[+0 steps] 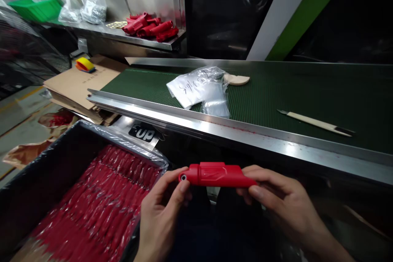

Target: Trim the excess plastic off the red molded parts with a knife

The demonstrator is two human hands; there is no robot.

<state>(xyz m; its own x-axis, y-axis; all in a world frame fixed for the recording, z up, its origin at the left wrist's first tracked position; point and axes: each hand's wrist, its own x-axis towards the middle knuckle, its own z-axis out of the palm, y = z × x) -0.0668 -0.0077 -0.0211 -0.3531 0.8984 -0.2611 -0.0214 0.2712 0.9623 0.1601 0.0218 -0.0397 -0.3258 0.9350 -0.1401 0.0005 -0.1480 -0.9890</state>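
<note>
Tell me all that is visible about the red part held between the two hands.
The red part is a long, matte piece that looks like moulded plastic, with a raised ribbed middle section and a small round hole at its left end. It lies about level, in front of the steel rail. The left hand pinches its left end; the right hand grips its right end.

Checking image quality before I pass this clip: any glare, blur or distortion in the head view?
Head view: the red plastic handle piece held between left hand and right hand is sharp; glare streaks the steel conveyor rail; the plastic-lined bin of red parts looks smeared; straight edges bow toward the frame's sides; lower foreground is dark.
</note>
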